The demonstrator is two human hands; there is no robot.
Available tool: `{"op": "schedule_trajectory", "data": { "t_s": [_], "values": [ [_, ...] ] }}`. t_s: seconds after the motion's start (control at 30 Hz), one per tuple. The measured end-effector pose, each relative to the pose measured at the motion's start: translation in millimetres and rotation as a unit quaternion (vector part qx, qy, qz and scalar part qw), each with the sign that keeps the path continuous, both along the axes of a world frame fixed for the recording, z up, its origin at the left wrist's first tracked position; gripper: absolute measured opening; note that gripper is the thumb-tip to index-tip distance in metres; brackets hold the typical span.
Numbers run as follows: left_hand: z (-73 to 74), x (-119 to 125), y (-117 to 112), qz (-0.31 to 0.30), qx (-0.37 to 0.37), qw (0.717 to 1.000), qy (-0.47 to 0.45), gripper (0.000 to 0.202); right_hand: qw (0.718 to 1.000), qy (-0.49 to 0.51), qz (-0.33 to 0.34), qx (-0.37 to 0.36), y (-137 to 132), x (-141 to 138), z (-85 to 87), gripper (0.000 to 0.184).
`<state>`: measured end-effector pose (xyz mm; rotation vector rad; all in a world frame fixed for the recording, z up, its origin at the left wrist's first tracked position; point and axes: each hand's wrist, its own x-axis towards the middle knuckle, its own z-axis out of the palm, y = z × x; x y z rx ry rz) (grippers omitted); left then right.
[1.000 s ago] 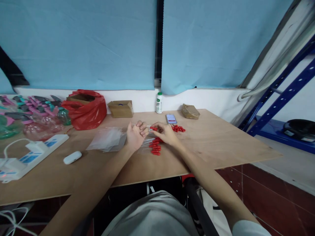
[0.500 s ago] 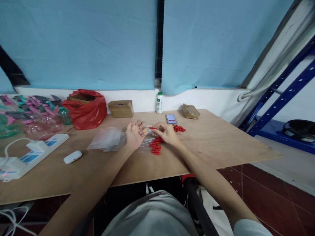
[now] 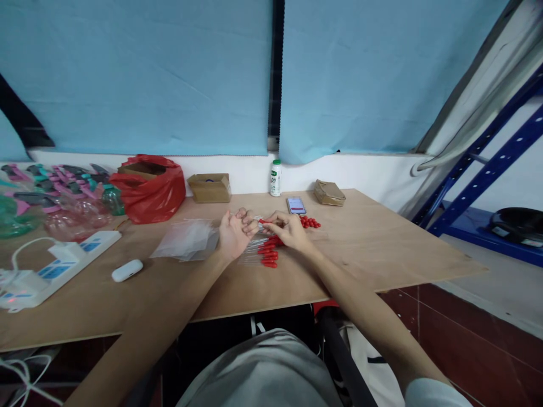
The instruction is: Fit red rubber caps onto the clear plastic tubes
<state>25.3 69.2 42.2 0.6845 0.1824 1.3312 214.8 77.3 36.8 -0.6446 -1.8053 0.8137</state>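
Over the table, my right hand [image 3: 288,230] pinches the red rubber bulb of a dropper [image 3: 265,221] between thumb and fingers. My left hand [image 3: 236,233] is turned palm up with its fingers curled at the dropper's other end; the thin tube is mostly hidden by the fingers. Just below the hands lie several droppers with red bulbs [image 3: 270,260] and thin clear tubes, side by side. A group of loose red bulbs [image 3: 310,222] sits beyond my right hand. Clear plastic bags [image 3: 184,240] lie flat to the left of my left hand.
A phone [image 3: 296,205], a white bottle with a green cap [image 3: 275,180] and two cardboard boxes [image 3: 209,189] [image 3: 330,193] stand at the back. On the left are a red plastic bag [image 3: 159,198], spray bottles [image 3: 76,212], a power strip [image 3: 63,271] and a white case [image 3: 127,271].
Hardly anything differs. The view has shifted slightly, and both hands keep the same hold around the dropper.
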Motion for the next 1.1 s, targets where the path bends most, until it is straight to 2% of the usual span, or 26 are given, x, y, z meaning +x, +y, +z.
{"op": "schedule_trajectory", "data": {
  "t_s": [0.13, 0.4, 0.8, 1.1],
  "values": [
    [-1.1, 0.6, 0.5, -0.016, 0.009, 1.0, 0.002, 0.038, 1.0, 0.008, 0.001, 0.0, 2.2, 1.4, -1.7, 0.031],
    [0.9, 2.3, -1.9, 0.003, -0.009, 1.0, -0.004, 0.039, 1.0, -0.008, -0.002, 0.001, 0.8, -0.5, -0.1, 0.035],
    [-1.2, 0.5, -0.7, -0.006, 0.015, 1.0, 0.01, 0.04, 1.0, -0.004, -0.001, -0.006, 1.2, -1.1, -2.1, 0.032],
    [-2.0, 1.1, -0.6, -0.029, 0.012, 0.999, -0.022, 0.039, 1.0, 0.003, -0.003, -0.008, -0.9, -2.2, -1.6, 0.033]
  ]
}}
